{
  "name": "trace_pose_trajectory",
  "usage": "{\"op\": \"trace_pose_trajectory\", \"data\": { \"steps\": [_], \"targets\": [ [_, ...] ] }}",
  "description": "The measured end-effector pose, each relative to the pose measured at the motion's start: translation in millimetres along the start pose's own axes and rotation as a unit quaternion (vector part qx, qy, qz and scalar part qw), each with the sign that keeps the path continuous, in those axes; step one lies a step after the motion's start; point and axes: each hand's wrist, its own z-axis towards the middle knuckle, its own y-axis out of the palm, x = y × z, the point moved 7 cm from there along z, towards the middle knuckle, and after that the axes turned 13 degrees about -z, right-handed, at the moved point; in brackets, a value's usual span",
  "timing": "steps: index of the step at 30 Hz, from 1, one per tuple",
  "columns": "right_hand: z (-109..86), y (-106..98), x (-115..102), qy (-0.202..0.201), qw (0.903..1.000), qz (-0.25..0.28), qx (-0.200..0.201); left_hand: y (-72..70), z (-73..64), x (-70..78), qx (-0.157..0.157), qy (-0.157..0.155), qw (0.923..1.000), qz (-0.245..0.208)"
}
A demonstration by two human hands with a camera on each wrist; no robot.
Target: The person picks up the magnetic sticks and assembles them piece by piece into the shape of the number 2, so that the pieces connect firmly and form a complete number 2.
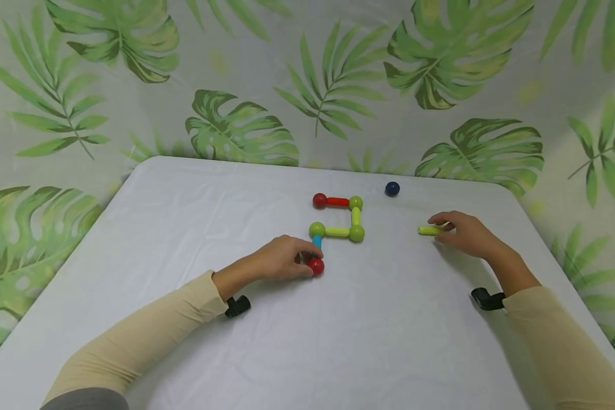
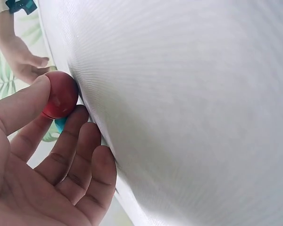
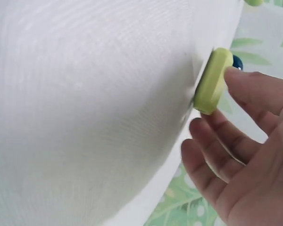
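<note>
My left hand [image 1: 283, 259] grips a red ball [image 1: 315, 266], with the thumb on one side and fingers curled around the other, as the left wrist view shows. That ball sits at the near end of a blue rod [image 1: 316, 241], partly covered by my fingers. The rod leads up to a green ball [image 1: 317, 229] in a joined shape of balls and rods on the table. My right hand [image 1: 463, 232] is at a loose yellow-green rod [image 3: 213, 82], thumb and fingers spread around its right end. Whether the fingertips touch the rod is hard to tell.
Further along the shape are a light green rod [image 1: 337, 232], two more green balls, another green rod [image 1: 356, 216], a red rod [image 1: 337, 201] and a red ball [image 1: 320, 200]. A dark blue ball [image 1: 392, 189] lies near the far edge of the white table [image 1: 210, 188].
</note>
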Motion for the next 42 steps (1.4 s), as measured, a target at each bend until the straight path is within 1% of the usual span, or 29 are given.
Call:
{"op": "trace_pose_trajectory", "data": {
  "steps": [4,11,16,20,24,28,35,38,42],
  "targets": [
    [5.6,4,-2,0.008,0.9998,-0.002,-0.017,-0.7,0.2,-0.6,0.001,0.005,1.0,-0.006],
    [7.1,6,-4,0.007,0.9999,-0.003,-0.011,-0.4,0.5,-0.8,0.005,-0.009,0.9999,-0.007],
    [-2.6,5,-9,-0.008,1.0,-0.002,-0.005,0.3,1.1,-1.2,0.006,-0.018,0.9998,-0.009],
    [-18.6,-1,-22,-0.035,0.9992,-0.002,0.02,0.9,1.2,-0.2,0.002,-0.017,0.9998,-0.012],
    [-32.0,-8,-41,-0.066,0.9966,0.007,0.049,-0.4,0.8,0.6,0.004,-0.012,0.9999,-0.006],
    [-35.9,-9,-69,-0.097,0.9936,0.019,0.054,-2.2,0.3,1.5,0.009,-0.009,0.9999,-0.001],
    [-32.9,-2,-122,-0.155,0.9866,0.043,0.028,0.3,0.8,-0.7,0.01,-0.023,0.9997,-0.002],
    [-29.3,2,-138,-0.175,0.9831,0.051,0.015,0.8,1.0,-0.5,0.014,-0.022,0.9997,-0.001],
    [-22.8,9,-154,-0.187,0.9808,0.053,-0.004,0.7,0.9,1.1,0.015,-0.017,0.9997,-0.001]
  ]
}}
